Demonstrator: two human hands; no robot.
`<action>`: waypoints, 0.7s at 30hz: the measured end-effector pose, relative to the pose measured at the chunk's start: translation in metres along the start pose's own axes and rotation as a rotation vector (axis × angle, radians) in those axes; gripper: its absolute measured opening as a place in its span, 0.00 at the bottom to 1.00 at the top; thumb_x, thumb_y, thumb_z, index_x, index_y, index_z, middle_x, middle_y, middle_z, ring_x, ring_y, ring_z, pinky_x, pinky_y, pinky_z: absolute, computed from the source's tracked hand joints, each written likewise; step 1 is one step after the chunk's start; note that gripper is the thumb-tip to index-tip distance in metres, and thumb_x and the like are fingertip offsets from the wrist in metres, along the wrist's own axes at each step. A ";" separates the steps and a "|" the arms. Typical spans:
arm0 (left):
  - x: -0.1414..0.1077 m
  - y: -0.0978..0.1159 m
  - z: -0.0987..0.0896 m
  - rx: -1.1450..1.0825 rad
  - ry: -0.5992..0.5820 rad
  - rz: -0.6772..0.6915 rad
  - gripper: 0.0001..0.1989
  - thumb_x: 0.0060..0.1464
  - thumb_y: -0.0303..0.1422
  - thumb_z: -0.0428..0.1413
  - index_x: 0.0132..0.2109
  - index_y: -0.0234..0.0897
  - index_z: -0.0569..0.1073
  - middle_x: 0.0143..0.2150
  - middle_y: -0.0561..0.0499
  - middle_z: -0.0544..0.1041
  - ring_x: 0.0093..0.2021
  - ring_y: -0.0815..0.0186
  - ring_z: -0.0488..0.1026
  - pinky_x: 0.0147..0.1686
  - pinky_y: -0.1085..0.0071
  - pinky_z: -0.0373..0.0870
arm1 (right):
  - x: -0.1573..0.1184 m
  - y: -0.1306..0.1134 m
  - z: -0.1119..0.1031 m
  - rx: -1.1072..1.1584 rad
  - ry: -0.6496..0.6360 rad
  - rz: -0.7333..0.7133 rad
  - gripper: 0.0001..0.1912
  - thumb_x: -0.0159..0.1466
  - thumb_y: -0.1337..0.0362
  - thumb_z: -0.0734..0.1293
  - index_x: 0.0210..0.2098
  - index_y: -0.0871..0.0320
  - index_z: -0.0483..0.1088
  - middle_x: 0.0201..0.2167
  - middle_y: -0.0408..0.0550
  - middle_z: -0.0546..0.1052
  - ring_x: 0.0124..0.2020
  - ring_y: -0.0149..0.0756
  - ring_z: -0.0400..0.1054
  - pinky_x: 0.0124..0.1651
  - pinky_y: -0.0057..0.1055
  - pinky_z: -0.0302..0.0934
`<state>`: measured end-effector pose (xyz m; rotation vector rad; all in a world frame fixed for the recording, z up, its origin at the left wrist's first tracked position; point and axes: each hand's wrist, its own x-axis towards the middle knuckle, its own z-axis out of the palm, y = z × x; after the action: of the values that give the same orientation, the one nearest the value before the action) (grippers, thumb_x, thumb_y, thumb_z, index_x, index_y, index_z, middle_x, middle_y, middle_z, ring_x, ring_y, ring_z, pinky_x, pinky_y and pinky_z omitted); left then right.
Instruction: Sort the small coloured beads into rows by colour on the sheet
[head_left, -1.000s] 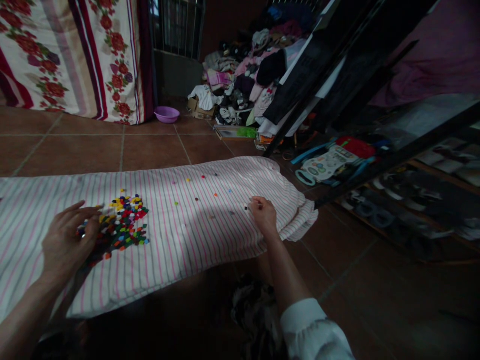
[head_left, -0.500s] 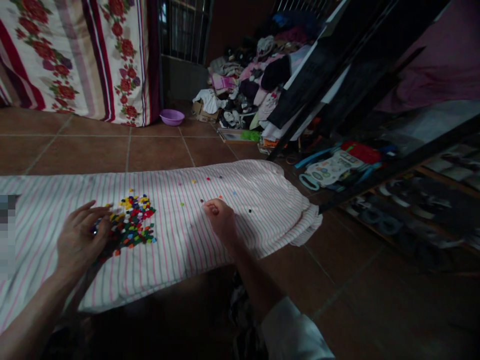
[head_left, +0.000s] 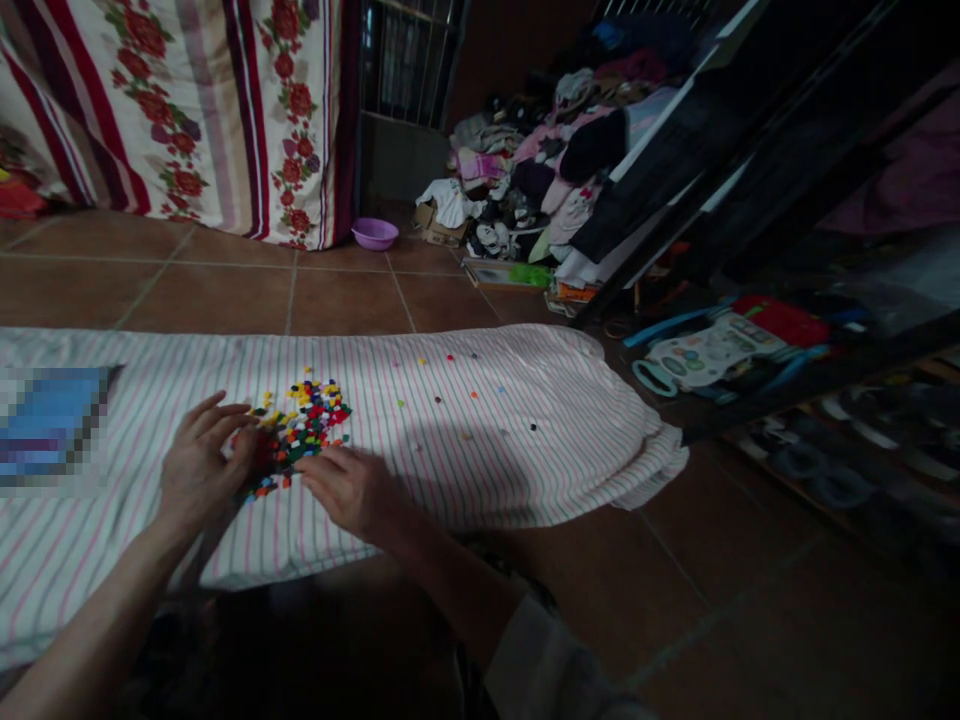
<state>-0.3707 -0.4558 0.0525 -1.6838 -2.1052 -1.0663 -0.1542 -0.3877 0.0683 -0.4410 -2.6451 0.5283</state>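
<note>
We find a heap of small multicoloured plastic pieces (head_left: pixel 300 430) lying on a white cloth with pink and grey stripes (head_left: pixel 480 470), with a few stray pieces (head_left: pixel 450 385) scattered to its right. The left hand (head_left: pixel 202 465) stands curled, fingers parted, at the heap's left edge. The right hand (head_left: pixel 349 490) lies low, fingers extended, at its lower edge. We cannot tell whether either holds a piece.

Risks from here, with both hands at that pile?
The left hand and right hand are right at the heap of small multicoloured pieces, so a slip might scatter it. A stray dark piece lies loose on the soft striped pink-and-grey cloth and might get lost on the brown tile floor.
</note>
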 end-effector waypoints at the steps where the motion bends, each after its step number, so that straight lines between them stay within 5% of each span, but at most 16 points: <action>1: -0.002 -0.002 -0.001 0.005 -0.011 -0.011 0.11 0.58 0.37 0.49 0.36 0.39 0.75 0.42 0.45 0.78 0.58 0.50 0.68 0.57 0.49 0.68 | 0.004 0.001 0.000 0.005 0.019 0.013 0.12 0.71 0.61 0.58 0.48 0.53 0.71 0.40 0.47 0.77 0.41 0.33 0.72 0.47 0.29 0.66; 7: -0.014 -0.015 -0.013 0.019 -0.057 -0.055 0.11 0.56 0.34 0.49 0.37 0.40 0.76 0.47 0.47 0.77 0.62 0.53 0.63 0.60 0.50 0.66 | 0.023 0.017 0.005 0.033 0.144 0.183 0.14 0.69 0.67 0.58 0.48 0.56 0.72 0.44 0.51 0.74 0.46 0.37 0.70 0.51 0.33 0.65; 14: -0.026 -0.037 -0.029 -0.013 -0.124 -0.005 0.14 0.56 0.32 0.47 0.36 0.40 0.78 0.49 0.48 0.76 0.64 0.54 0.60 0.62 0.48 0.63 | 0.026 0.030 0.014 0.019 0.144 0.293 0.10 0.65 0.67 0.62 0.41 0.57 0.74 0.40 0.50 0.74 0.39 0.37 0.71 0.43 0.32 0.66; 21: -0.037 -0.012 -0.039 -0.056 -0.179 0.119 0.12 0.57 0.33 0.51 0.44 0.42 0.76 0.56 0.46 0.72 0.68 0.53 0.54 0.62 0.49 0.64 | 0.017 0.031 0.018 0.016 0.084 0.202 0.07 0.64 0.64 0.65 0.41 0.56 0.73 0.39 0.48 0.73 0.37 0.36 0.70 0.40 0.30 0.65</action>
<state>-0.3802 -0.5100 0.0535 -1.9716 -2.0651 -0.9813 -0.1705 -0.3593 0.0455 -0.7147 -2.5292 0.5785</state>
